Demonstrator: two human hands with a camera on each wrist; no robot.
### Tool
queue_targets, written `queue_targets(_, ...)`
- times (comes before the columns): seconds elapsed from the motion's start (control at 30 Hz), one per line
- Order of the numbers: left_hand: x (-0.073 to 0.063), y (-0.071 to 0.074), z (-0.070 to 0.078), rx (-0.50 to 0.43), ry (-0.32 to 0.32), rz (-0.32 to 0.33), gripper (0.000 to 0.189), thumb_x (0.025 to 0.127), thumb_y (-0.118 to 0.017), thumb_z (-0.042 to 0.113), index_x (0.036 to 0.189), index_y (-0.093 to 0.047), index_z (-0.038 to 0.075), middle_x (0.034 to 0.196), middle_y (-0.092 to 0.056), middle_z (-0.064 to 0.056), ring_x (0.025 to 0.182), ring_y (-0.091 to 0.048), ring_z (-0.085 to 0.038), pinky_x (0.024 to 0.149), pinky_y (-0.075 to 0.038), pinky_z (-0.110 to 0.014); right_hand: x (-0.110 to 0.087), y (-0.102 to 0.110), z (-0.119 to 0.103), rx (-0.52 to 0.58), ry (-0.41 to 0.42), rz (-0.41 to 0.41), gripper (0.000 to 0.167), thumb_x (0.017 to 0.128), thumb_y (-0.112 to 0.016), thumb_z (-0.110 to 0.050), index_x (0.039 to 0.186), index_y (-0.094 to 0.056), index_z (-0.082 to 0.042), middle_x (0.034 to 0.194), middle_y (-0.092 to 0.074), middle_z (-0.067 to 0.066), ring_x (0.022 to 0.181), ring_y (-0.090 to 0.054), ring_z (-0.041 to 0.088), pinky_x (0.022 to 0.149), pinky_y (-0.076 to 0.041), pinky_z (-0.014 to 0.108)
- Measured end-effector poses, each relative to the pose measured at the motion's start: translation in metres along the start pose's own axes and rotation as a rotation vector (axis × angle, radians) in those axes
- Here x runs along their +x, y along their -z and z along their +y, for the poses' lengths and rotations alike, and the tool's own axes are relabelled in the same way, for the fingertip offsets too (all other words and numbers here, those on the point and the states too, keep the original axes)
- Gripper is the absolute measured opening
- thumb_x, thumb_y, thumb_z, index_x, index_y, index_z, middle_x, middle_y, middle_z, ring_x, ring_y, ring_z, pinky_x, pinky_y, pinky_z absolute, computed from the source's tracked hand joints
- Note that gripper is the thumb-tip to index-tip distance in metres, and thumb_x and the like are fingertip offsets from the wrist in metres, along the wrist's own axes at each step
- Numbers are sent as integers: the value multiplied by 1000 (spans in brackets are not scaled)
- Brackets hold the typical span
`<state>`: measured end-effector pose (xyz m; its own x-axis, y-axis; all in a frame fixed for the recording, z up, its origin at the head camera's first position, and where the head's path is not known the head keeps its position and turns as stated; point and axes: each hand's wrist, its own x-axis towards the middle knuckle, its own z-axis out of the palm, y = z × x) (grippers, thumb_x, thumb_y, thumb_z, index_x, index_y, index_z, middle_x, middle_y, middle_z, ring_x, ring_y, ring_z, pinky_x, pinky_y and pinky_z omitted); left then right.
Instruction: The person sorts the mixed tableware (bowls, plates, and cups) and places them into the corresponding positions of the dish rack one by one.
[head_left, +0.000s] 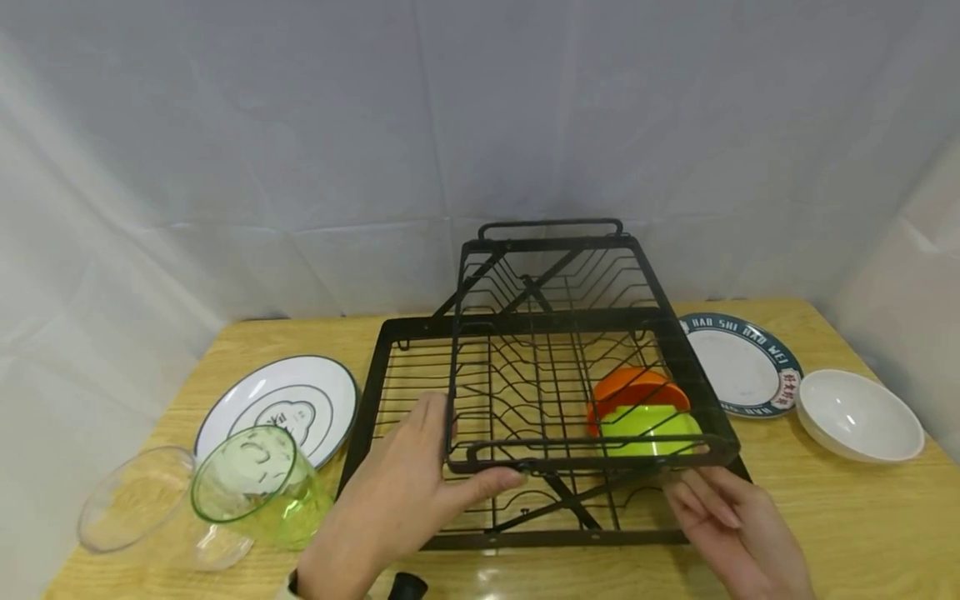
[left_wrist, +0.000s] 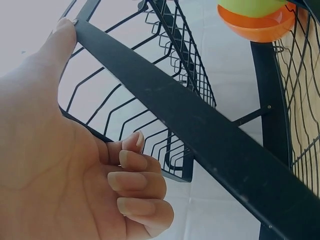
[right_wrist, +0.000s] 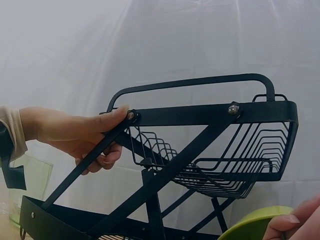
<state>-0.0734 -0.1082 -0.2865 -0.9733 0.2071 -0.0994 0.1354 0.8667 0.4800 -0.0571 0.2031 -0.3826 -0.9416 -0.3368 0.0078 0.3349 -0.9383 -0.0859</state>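
A black two-tier dish rack (head_left: 585, 537) stands on the wooden table, its upper basket raised on crossed side bars. My left hand (head_left: 397, 492) grips the upper basket's front left corner, thumb on the front bar and fingers curled at the side. In the right wrist view that thumb presses beside a bolt. My right hand (head_left: 738, 525) reaches in below the basket's front right corner and pinches a lime green bowl (right_wrist: 255, 222) at its edge. Behind the green bowl, an orange bowl (head_left: 633, 385) sits in the lower tier, seen through the upper wires.
Left of the rack are a white plate (head_left: 326, 396) with a blue rim, a green clear cup (head_left: 300, 508) and a colourless clear cup (head_left: 135, 500), both tipped over. To the right lie a dark-rimmed plate (head_left: 727, 367) and a white bowl (head_left: 862, 417). White cloth hangs behind.
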Motion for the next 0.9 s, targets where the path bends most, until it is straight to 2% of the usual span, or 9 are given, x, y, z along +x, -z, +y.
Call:
queue_targets(0.3, 0, 0, 1, 7, -11, 0, 128, 66, -40, 93, 152, -19, -1, 154, -27, -22, 137, -33, -40, 109, -33, -53, 1, 0, 0, 50, 19, 52, 14, 101, -36, 1, 94, -45, -7, 69, -8, -9, 55, -12, 10, 69, -33, 27)
queue_targets(0.43, 0, 0, 1, 13, -9, -1, 129, 66, -41, 93, 152, -18, -1, 154, -25, -21, 138, -31, -39, 110, -32, -52, 1, 0, 0, 89, 23, 54, 17, 104, -32, -3, 94, -46, -6, 66, -22, -5, 56, -13, 9, 72, -34, 27)
queue_targets(0.6, 0, 0, 0, 9, -3, -3, 129, 66, -41, 93, 152, -18, -1, 155, -25, -21, 138, -31, -39, 110, -32, -52, 0, 1, 0, 107, 47, 99, 15, 103, -34, -5, 97, -47, -7, 68, -41, 6, 54, -26, 15, 75, -37, 30)
queue_targets(0.67, 0, 0, 0, 5, -1, -7, 129, 66, -41, 92, 152, -18, -1, 155, -24, -21, 138, -31, -39, 110, -32, -52, 1, 2, 0, 90, 41, 70, 21, 104, -31, -6, 104, -52, -5, 68, -44, 7, 55, -29, 17, 77, -38, 31)
queue_targets(0.73, 0, 0, 0, 2, 0, -11, 129, 66, -41, 92, 152, -17, -1, 155, -24, -21, 138, -31, -39, 110, -32, -53, 1, 3, -1, 82, 30, 26, 30, 105, -28, -8, 115, -53, 3, 82, -57, 10, 55, -31, 18, 78, -39, 32)
queue_targets(0.8, 0, 0, 0, -1, 4, -15, 129, 66, -41, 93, 152, -17, -1, 155, -24, -21, 138, -30, -39, 110, -32, -53, 1, 5, -2, 72, 20, -14, 39, 105, -23, -9, 125, -49, 12, 108, -62, 16, 56, -33, 18, 78, -39, 32)
queue_targets(0.9, 0, 1, 0, -2, 12, -22, 129, 66, -40, 93, 152, -16, 0, 155, -23, -20, 139, -29, -39, 110, -31, -53, 1, 7, -4, 73, 13, -38, 44, 106, -20, -10, 131, -46, 15, 138, -48, 20, 59, -37, 20, 78, -39, 31)
